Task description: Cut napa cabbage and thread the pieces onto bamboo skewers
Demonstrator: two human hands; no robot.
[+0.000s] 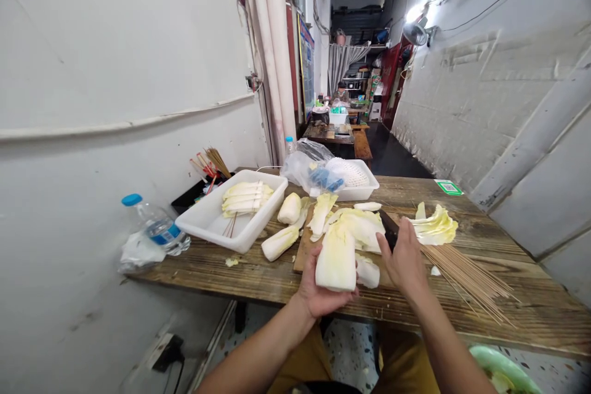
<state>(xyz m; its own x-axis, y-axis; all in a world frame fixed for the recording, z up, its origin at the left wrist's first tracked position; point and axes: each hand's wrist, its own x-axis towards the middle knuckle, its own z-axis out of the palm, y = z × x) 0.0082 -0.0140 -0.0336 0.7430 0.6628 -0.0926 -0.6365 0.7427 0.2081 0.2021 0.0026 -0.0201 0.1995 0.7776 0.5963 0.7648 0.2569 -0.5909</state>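
My left hand (318, 289) is closed on a pale slab of cabbage leaf (336, 258) at the near edge of the wooden cutting board (302, 246). My right hand (404, 255) grips the dark handle of a knife (386, 225), its blade lying among cut cabbage pieces (360, 225) on the board. A short cabbage piece (368, 272) lies between my hands. Two cabbage chunks (281, 240) rest left of the board. A pile of leaves (434, 228) sits to the right, beside a fan of bamboo skewers (466, 277).
A white tray (207, 221) holds skewered cabbage. A second white tray (364, 188) with a plastic bag stands behind. A water bottle (157, 228) lies at the table's left end. A green basin (503, 369) sits below on the right. A person sits far down the corridor.
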